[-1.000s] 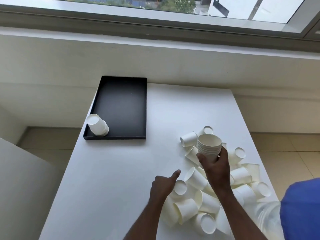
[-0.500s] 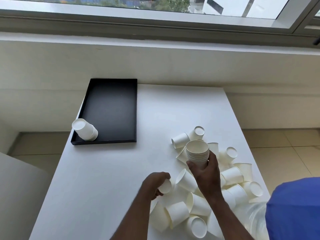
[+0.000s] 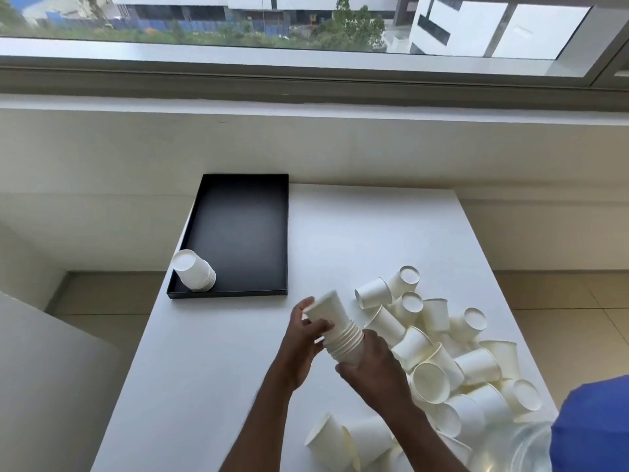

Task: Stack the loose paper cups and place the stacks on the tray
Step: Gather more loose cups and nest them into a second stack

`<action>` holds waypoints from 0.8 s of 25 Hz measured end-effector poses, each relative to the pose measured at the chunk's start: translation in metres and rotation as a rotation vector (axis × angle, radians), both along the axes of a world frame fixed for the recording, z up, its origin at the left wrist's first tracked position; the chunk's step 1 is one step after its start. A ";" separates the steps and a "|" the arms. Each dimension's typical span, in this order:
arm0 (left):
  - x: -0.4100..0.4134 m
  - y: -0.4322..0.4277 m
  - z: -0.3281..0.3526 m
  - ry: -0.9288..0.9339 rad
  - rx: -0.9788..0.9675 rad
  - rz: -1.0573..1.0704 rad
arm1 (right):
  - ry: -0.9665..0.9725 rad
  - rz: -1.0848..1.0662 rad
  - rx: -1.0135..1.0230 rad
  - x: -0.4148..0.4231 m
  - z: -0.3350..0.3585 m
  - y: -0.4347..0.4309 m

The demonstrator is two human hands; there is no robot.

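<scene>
Left hand (image 3: 301,338): fingers wrapped around the single cup (image 3: 327,310) at the upper end of the held stack.
Right hand (image 3: 371,369): clamped around the lower end of the held stack (image 3: 343,342).
Held stack: tilted, above the tabletop (image 3: 357,229), between both hands.
Loose cups (image 3: 442,352): heaped on the right side of the tabletop, most lying on their sides.
Tray (image 3: 238,233): black, at the left far corner.
Finished stack (image 3: 194,270): upside down in the tray's near left corner.

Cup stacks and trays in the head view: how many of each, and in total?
Cup stacks: 2, one on the tray, one held in both hands
Black trays: 1
Total: 3
The loose cups are too piled to count.
</scene>
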State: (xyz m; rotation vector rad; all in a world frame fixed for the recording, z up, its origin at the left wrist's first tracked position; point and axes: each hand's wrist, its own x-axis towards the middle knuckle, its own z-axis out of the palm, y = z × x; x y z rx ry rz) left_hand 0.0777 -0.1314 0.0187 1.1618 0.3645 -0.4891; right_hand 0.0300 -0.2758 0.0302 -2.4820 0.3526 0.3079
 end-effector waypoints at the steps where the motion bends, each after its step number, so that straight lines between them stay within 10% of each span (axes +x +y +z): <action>1: -0.004 0.001 0.000 -0.021 0.057 -0.056 | -0.016 -0.009 0.026 0.004 0.002 0.007; 10: -0.033 0.031 -0.008 0.004 0.334 -0.117 | -0.105 -0.149 0.257 0.020 0.010 0.029; 15: -0.087 0.041 -0.049 0.065 0.673 -0.662 | -0.142 -0.213 0.266 0.019 0.005 0.014; 20: -0.102 0.032 -0.067 -0.018 0.787 -0.780 | -0.152 -0.209 0.249 0.016 0.002 0.004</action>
